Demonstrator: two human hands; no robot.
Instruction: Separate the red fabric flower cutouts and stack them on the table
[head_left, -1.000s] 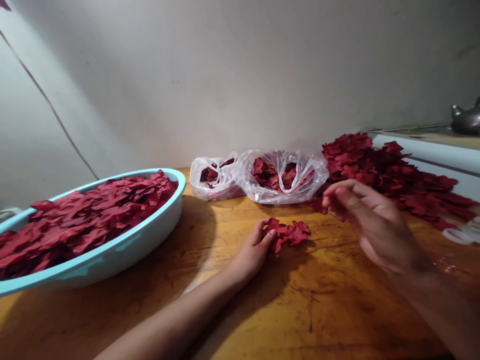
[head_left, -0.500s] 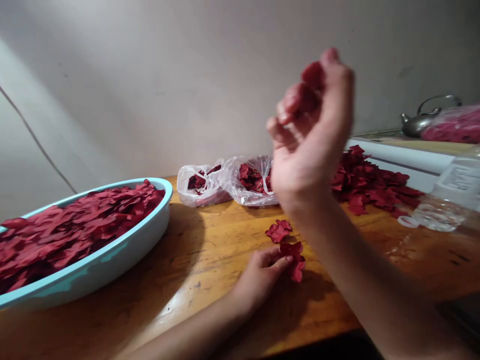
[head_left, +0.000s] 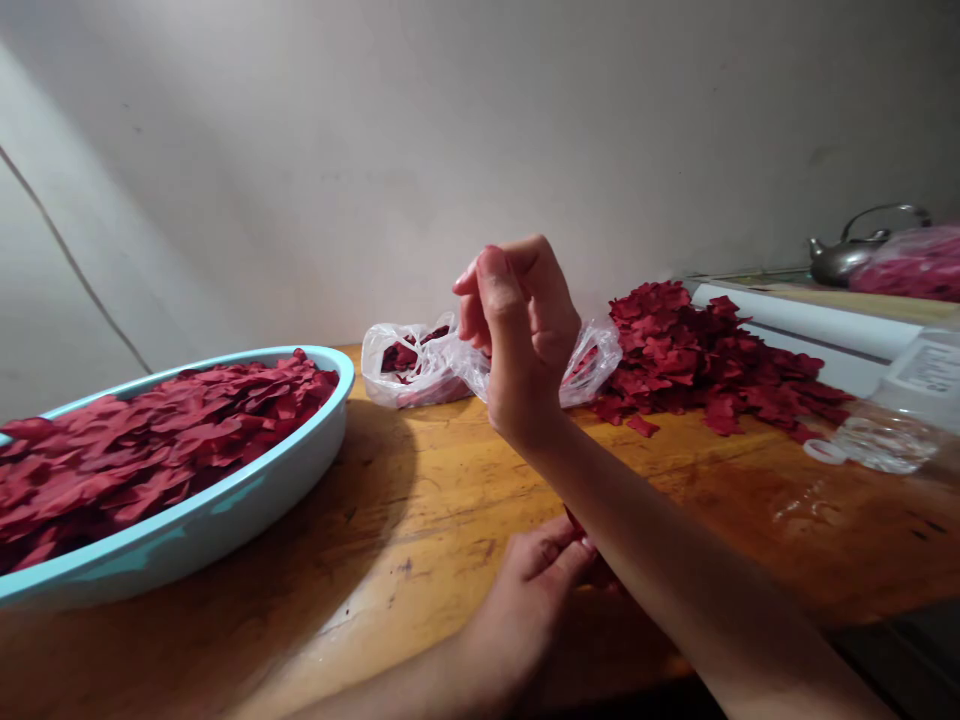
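Observation:
My left hand (head_left: 536, 575) rests low over the wooden table, thumb and fingers pinched on a red artificial flower (head_left: 573, 520). Most of that flower is hidden behind my right forearm. Raised above the table, my right hand (head_left: 525, 330) is closed, its fingers curled and the thumb against the index finger. Whatever it may hold does not show. Beyond the hands, a heap of red flower pieces (head_left: 675, 350) lies to the right. On the left, a light blue basin (head_left: 330, 430) is filled with flat red petals (head_left: 195, 440).
Behind my right hand stand plastic bags (head_left: 382, 370) with red pieces. A clear plastic container (head_left: 892, 435) lies at the right of the table (head_left: 375, 560). Farther back are a metal kettle (head_left: 840, 258) and a pink bundle in plastic (head_left: 915, 265). A wall closes off the back.
My right hand has moved left and down; the red pieces seen in it no longer show. My left hand has shifted slightly right. The loose flower on the table is no longer visible.

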